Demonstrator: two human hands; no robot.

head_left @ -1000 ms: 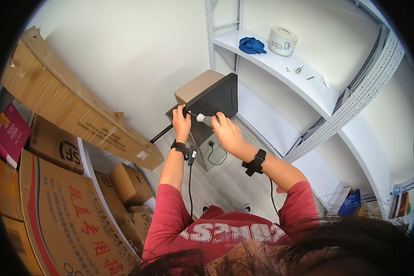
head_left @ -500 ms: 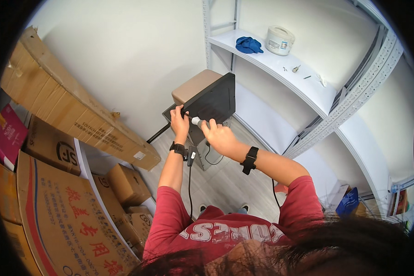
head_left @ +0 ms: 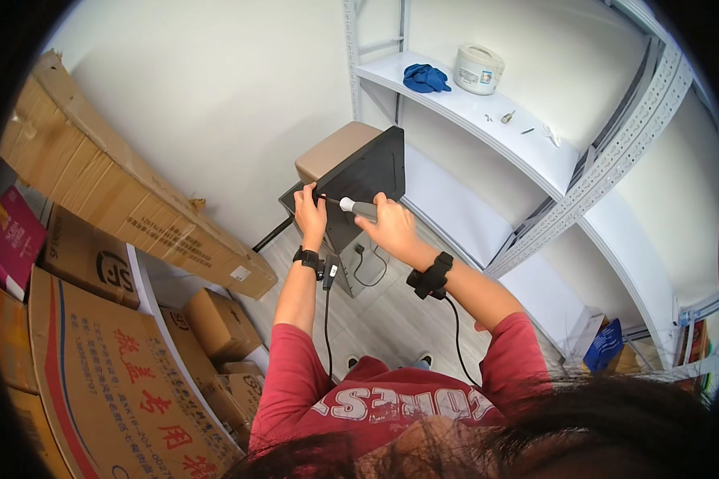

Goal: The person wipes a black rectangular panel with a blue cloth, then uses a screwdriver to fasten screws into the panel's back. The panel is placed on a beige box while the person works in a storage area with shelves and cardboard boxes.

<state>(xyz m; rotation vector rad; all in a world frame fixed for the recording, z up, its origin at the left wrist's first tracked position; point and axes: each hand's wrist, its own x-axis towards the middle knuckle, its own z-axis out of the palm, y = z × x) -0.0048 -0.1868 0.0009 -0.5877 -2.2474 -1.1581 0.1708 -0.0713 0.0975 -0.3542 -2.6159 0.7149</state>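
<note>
Right hand is sitting rolled versus earlier, fingers gripping one screwdriver; left hand is touching one black panel, grip unclear.

A black panel blocks forward passage for the left hand and right hand, with a brown block behind it. A long carton bounds the left side; white shelving bounds the right. Free room exists above the floor between the forearms; black cables hang at both sides of that gap.
</note>
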